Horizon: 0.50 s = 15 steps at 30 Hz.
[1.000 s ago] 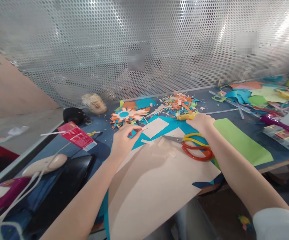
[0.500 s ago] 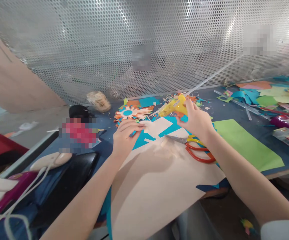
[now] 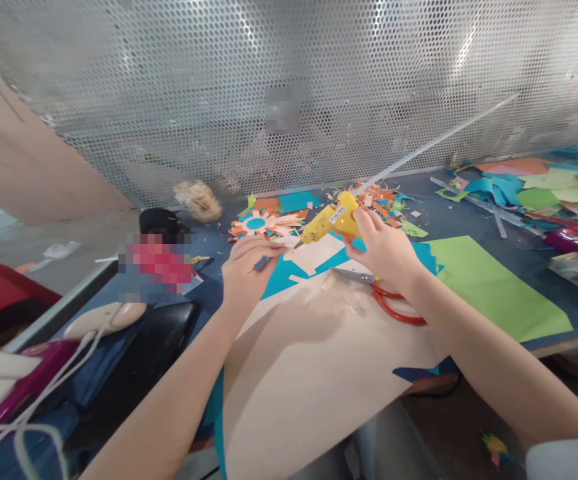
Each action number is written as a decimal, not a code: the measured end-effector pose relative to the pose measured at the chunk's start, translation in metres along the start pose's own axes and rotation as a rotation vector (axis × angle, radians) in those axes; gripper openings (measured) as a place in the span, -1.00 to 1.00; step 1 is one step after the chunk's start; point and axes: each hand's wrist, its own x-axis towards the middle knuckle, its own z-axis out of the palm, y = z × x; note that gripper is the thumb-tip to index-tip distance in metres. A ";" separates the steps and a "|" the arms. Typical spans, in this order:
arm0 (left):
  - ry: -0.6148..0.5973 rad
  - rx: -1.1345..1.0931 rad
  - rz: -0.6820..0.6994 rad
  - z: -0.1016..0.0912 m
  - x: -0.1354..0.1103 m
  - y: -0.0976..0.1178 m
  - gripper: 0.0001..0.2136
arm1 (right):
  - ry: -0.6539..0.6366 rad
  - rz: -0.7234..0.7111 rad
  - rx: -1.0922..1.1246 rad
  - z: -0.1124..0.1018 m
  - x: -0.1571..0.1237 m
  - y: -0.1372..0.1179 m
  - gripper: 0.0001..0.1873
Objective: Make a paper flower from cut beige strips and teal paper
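Note:
My right hand [image 3: 386,253] grips a yellow glue gun [image 3: 329,219] with its nozzle pointing left toward my left hand [image 3: 246,270]. A clear glue stick [image 3: 433,143] juts from the gun's back up to the right. My left hand pinches a small pale paper strip [image 3: 283,243] at its fingertips, just below an orange, white and blue paper flower [image 3: 261,225]. Both hands hover over a large beige sheet [image 3: 313,373] and blue paper [image 3: 281,275]. Red and yellow scissors [image 3: 393,301] lie under my right wrist.
A green sheet [image 3: 493,287] lies to the right, with paper scraps [image 3: 383,197] and coloured sheets [image 3: 533,183] behind. A perforated metal screen [image 3: 289,87] closes the back. At left sit a black object [image 3: 156,223], a blurred red pack [image 3: 156,263], a purple tool [image 3: 23,387] and a white cord [image 3: 29,427].
My right hand lifted the yellow glue gun from the table and swung its nozzle leftward toward my left hand, which stayed in place with the strip.

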 end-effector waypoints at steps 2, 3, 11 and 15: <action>0.000 -0.006 -0.011 0.000 0.000 0.000 -0.90 | 0.003 -0.007 -0.004 0.000 0.000 0.000 -0.57; 0.004 -0.010 -0.013 0.000 0.000 0.000 -0.90 | 0.012 -0.011 -0.005 0.000 0.000 0.000 -0.57; 0.047 -0.025 -0.024 0.000 -0.001 -0.001 -0.94 | 0.044 -0.015 -0.023 0.002 0.000 0.002 -0.59; 0.044 -0.017 -0.014 0.000 -0.001 -0.001 -0.93 | 0.039 -0.021 -0.027 0.003 0.001 0.003 -0.59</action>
